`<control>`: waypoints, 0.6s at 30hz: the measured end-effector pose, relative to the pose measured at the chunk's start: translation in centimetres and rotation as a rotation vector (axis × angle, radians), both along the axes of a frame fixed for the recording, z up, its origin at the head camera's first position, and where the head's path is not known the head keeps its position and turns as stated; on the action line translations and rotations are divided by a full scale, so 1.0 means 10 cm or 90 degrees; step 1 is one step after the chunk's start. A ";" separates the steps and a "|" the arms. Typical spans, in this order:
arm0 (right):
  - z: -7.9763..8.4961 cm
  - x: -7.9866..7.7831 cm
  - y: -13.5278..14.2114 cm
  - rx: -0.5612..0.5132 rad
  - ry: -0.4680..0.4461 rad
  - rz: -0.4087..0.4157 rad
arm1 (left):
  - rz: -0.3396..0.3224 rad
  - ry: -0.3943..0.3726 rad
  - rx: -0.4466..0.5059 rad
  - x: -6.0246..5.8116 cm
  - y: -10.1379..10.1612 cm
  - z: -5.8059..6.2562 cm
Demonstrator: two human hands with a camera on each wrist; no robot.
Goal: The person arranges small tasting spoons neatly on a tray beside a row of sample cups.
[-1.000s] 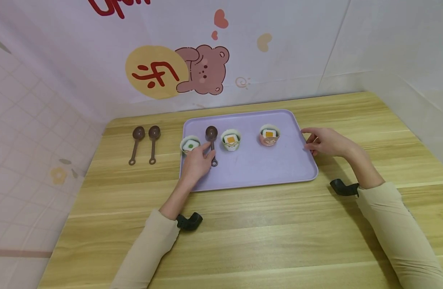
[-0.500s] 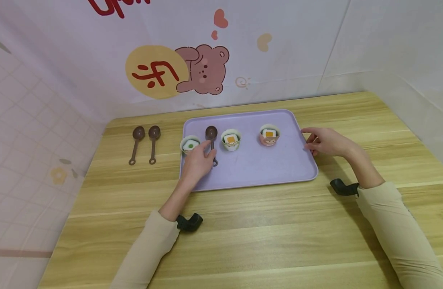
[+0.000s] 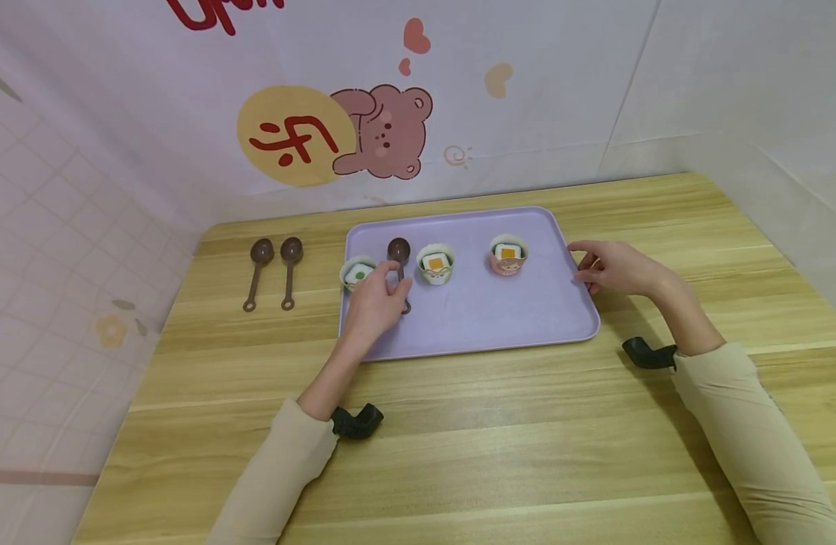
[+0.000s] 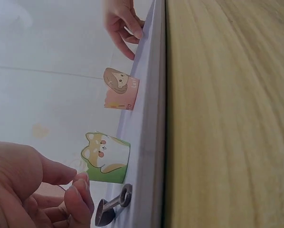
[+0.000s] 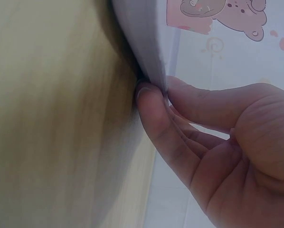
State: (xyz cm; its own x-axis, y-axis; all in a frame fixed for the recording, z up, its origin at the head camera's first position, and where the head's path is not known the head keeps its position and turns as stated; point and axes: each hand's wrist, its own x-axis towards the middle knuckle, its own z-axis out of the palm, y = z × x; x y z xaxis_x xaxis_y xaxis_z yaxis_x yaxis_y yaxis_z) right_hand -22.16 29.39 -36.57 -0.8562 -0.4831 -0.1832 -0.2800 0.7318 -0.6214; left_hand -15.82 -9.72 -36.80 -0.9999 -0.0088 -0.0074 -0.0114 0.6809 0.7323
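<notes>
My right hand (image 3: 616, 268) pinches the right rim of the lilac tray (image 3: 496, 314); in the right wrist view, thumb and fingers (image 5: 154, 107) meet around the tray's edge. Over the tray's left part hovers my left hand (image 3: 377, 304), fingers loosely bent and holding nothing visible. It covers part of a brown measuring spoon (image 3: 399, 250) lying on the tray and the front of a paper cup (image 3: 357, 273) with a white, green-dotted piece inside. Right of the spoon stands a green dog-print cup (image 4: 106, 159); farther right, a pink girl-print cup (image 3: 508, 256). Both contain white-and-orange pieces.
Two more brown measuring spoons (image 3: 291, 272) lie side by side on the wooden table (image 3: 459, 439), left of the tray. A printed white cloth (image 3: 541, 113) hangs behind the table. Each wrist bears a black mount (image 3: 358, 421).
My left hand has shifted slightly right, now covering more of the spoon's handle. My right hand, the tray, the cups and the spoons stay in place.
</notes>
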 end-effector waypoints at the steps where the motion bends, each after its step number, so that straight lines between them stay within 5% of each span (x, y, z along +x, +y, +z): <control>1: 0.00 0.00 0.00 0.001 0.001 0.000 | -0.001 0.006 0.003 0.00 0.00 0.01; 18: -0.02 0.00 0.00 0.002 -0.006 -0.008 | -0.001 0.067 0.059 0.03 0.01 0.13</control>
State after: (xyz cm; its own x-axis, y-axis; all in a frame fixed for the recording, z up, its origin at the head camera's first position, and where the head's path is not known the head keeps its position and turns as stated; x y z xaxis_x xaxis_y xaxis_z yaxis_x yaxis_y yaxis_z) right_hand -22.19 29.42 -36.74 -0.8608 -0.4713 -0.1921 -0.2646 0.7369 -0.6220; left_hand -15.50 -9.65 -35.45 -0.9953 -0.0119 0.0966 0.0693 0.6100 0.7894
